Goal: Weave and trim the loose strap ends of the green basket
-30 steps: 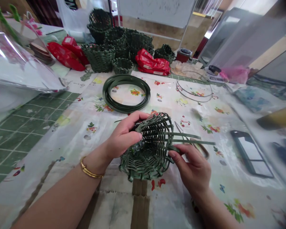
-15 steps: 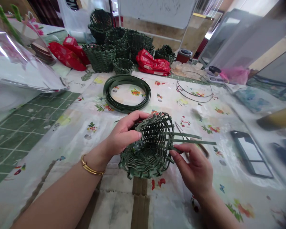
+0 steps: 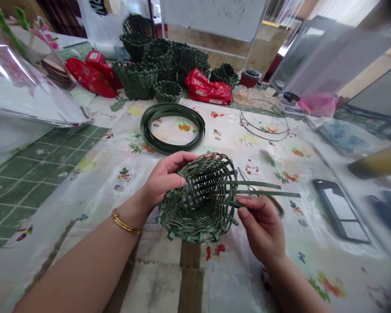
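A small dark green woven basket (image 3: 195,221) is tilted over the table, its open mouth facing me. My left hand (image 3: 167,180) grips its left rim, thumb on the near side and the other fingers partly hidden behind. At the right rim my right hand (image 3: 262,221) pinches a short green strip (image 3: 237,204) between thumb and fingers. Just above that hand, two long loose strips (image 3: 263,185) stick out to the right from the weave. Scissors (image 3: 243,174) lie on the cloth behind the basket, partly covered by the strips and my right hand.
Beyond the basket lies a coil of green strip (image 3: 145,134). Several finished baskets (image 3: 135,80) and red packets (image 3: 208,89) line the back. A thin wire ring (image 3: 263,135) is at back right, a phone (image 3: 340,213) at right, and clear plastic wrap (image 3: 29,87) at left.
The basket has turned slightly, its near rim shifting left. My left thumb has moved a little left along the rim. My right hand still pinches the strip, slightly left of before.
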Available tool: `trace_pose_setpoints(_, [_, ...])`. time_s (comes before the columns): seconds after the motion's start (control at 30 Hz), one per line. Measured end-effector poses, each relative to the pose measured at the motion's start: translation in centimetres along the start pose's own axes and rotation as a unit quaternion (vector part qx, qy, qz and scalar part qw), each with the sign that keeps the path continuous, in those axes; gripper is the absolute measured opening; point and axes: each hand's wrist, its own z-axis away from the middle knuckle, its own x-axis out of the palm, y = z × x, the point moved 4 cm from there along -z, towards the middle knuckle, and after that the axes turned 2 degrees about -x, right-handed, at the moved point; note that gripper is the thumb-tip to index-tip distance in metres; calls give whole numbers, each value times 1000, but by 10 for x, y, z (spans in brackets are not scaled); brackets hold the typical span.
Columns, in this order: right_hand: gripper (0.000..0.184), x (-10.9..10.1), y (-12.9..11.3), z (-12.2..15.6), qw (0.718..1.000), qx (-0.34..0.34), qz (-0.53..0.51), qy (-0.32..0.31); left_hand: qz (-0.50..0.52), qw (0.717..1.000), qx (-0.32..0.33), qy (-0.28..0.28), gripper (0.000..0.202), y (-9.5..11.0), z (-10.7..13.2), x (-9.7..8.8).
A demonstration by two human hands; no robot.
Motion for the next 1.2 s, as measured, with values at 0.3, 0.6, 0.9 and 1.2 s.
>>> trace_pose_setpoints(0.3, [18, -10, -20, -4, 969, -79, 223, -68, 9, 1000, 21, -14, 44, 1, 2, 9])
trace_pose_setpoints(0.6, [4, -2, -35, -8, 945, -122, 299, -57, 97, 995, 26, -19, 39, -6, 3, 24])
trace_pose_setpoints(0.9, [9, -7, -24, -7, 968, -52, 244, -39, 19, 999, 34, 20, 40, -5, 7, 28])
trace_pose_setpoints(1.2, [23, -8, 6, -4, 944, 301, -137, -16, -168, 982, 85, 22, 43, 19, 14, 21])
